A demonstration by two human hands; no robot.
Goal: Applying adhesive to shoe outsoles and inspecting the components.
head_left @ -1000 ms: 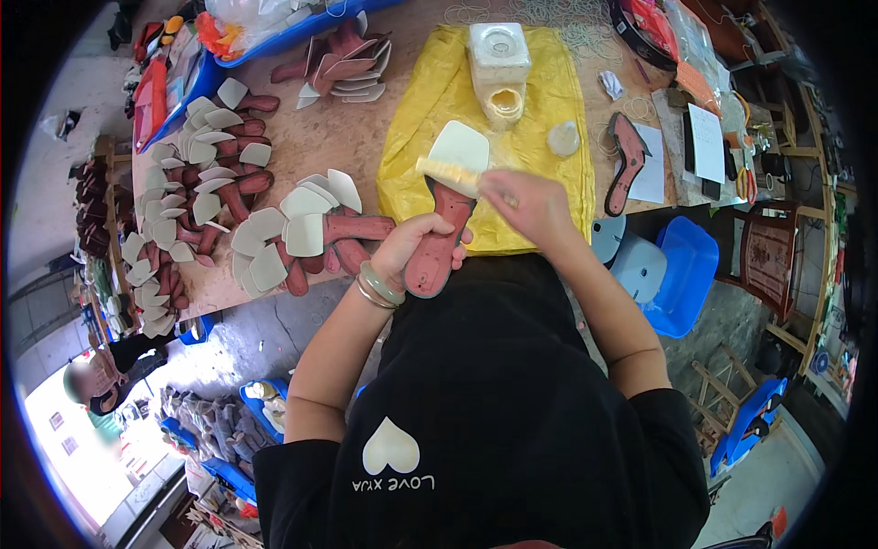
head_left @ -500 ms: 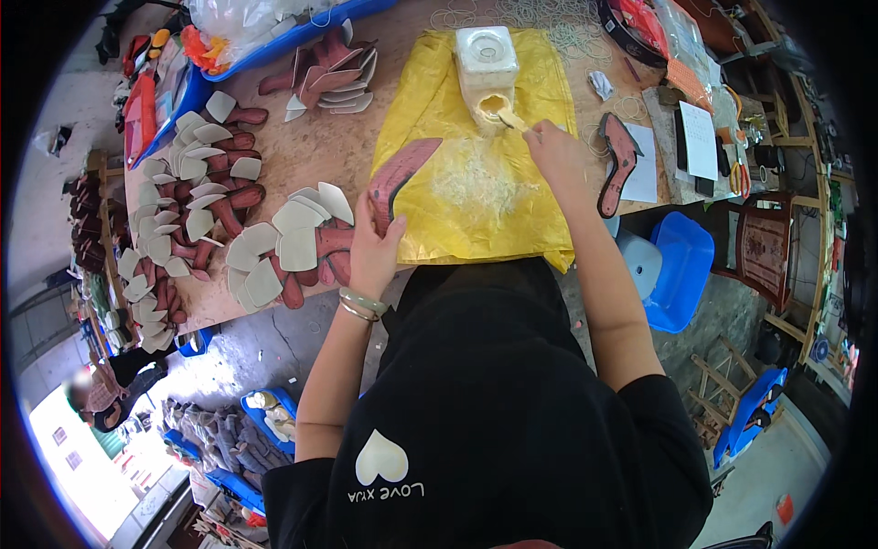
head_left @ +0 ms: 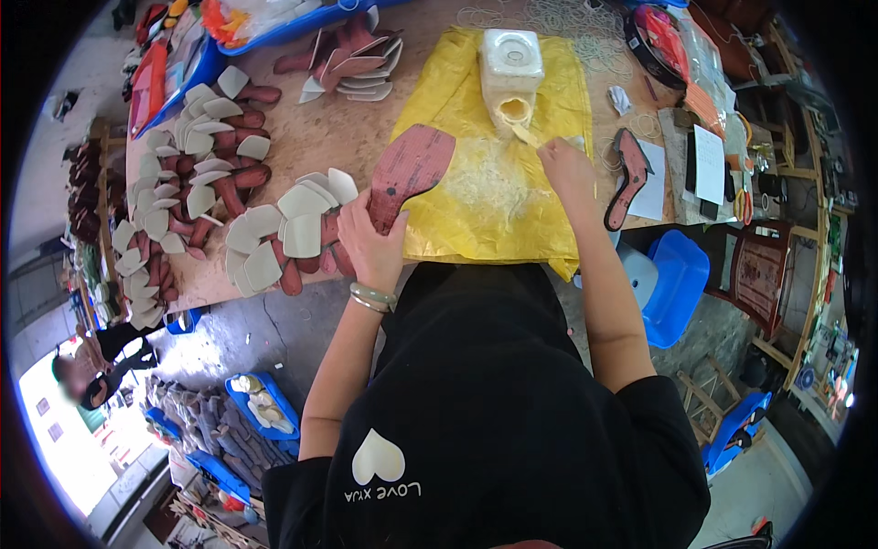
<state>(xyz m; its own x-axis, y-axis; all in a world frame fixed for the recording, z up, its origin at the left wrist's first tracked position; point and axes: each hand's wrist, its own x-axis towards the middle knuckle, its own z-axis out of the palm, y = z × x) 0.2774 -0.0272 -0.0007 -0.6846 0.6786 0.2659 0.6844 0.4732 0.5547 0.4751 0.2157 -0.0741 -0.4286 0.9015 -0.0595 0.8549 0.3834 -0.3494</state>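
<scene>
My left hand [head_left: 373, 245] grips a pinkish-red shoe insole [head_left: 419, 163] by its narrow end, the broad end tilted up to the far right. In my right hand [head_left: 569, 174] is a flat, pale glue spatula [head_left: 527, 137], its tip just beside the mouth of a white plastic glue container [head_left: 512, 69]. That container lies on a yellow plastic sheet [head_left: 434, 240], smeared with whitish dried residue in the middle. Another insole [head_left: 629, 178], dark-edged, rests to the right of the sheet.
Rows of red insoles with pale pads [head_left: 219, 137] cover the table's left side; another pile [head_left: 357, 64] lies farther back. At right are a paper sheet [head_left: 709, 163], scissors [head_left: 745, 197] and a blue tub [head_left: 679, 288] below the table. A person [head_left: 87, 366] is far left.
The insole in my left hand has turned, showing more of its broad face. My right hand has drawn the spatula slightly away from the container's mouth. The whole view has shifted a little.
</scene>
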